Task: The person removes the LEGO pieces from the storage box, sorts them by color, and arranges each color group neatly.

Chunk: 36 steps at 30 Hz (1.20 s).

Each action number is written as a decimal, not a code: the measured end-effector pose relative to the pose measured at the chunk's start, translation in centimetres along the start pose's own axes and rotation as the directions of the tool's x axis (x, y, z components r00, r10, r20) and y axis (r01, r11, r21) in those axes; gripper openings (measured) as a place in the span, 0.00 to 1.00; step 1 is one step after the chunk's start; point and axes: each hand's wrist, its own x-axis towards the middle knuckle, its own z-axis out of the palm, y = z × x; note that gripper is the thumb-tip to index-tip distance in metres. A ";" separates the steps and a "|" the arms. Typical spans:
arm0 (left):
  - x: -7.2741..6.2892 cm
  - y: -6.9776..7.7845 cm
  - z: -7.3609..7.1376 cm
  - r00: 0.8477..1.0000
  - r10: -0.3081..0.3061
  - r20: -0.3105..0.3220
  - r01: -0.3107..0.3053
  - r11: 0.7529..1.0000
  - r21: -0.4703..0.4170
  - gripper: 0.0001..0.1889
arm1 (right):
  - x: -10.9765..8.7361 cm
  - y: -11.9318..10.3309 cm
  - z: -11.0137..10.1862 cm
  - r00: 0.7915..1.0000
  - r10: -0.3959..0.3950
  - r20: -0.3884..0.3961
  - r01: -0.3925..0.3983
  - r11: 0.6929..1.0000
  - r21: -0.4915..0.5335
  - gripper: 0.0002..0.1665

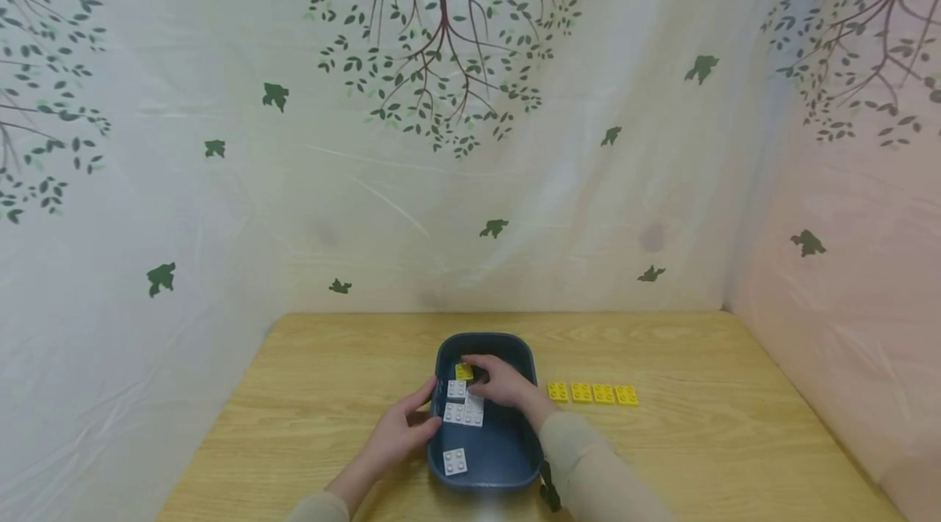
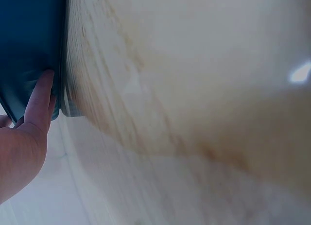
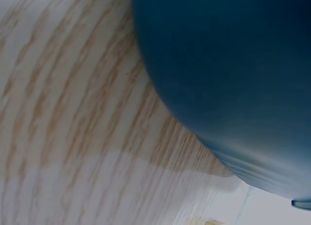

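Note:
A dark blue tray (image 1: 507,452) stands on the table, holding several white bricks and one yellow brick. At its left side my left hand (image 1: 397,432) grips the rim, thumb over the edge; in the left wrist view a finger (image 2: 39,101) lies along the tray. My right hand (image 1: 503,383) reaches inside, its index fingertip at the far edge of the yellow brick (image 1: 463,372) and its thumb lower, beside the white bricks (image 1: 456,389). A separate white brick (image 1: 455,461) lies near the tray's front left corner. The right wrist view has only the tray's outer wall (image 3: 218,79).
Right of the tray, several yellow bricks (image 1: 581,392) lie in a row on the wooden table (image 1: 698,457). A dark strap-like thing (image 1: 548,489) shows under the right sleeve. Behind the table hangs a curtain (image 1: 382,211) with printed leaves.

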 end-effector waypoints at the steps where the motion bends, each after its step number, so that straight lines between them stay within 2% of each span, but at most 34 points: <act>1: 0.0 0.0 0.0 1.000 -0.001 -0.001 0.001 1.000 0.005 0.35 | 0.0 0.0 0.0 1.000 0.004 -0.003 -0.004 1.000 -0.001 0.30; 12: 0.0 0.0 0.0 0.999 -0.030 0.011 0.029 0.999 0.013 0.34 | -0.2 -0.1 0.3 1.000 -0.002 -0.023 0.001 0.999 -0.037 0.27; 16: 0.0 -0.1 0.0 0.999 -0.039 0.013 0.038 0.999 0.010 0.35 | -0.2 -0.2 0.5 0.999 0.018 -0.032 -0.020 0.999 -0.050 0.26; 21: 0.1 -0.2 0.0 0.999 -0.033 0.011 0.033 0.999 0.020 0.34 | -0.2 -0.1 0.7 0.998 0.041 -0.043 -0.044 0.997 -0.071 0.25; 36: 0.1 -0.1 0.0 1.000 -0.014 0.007 0.014 1.000 0.017 0.35 | -0.1 -0.2 0.9 0.999 0.023 -0.043 -0.028 0.994 -0.109 0.23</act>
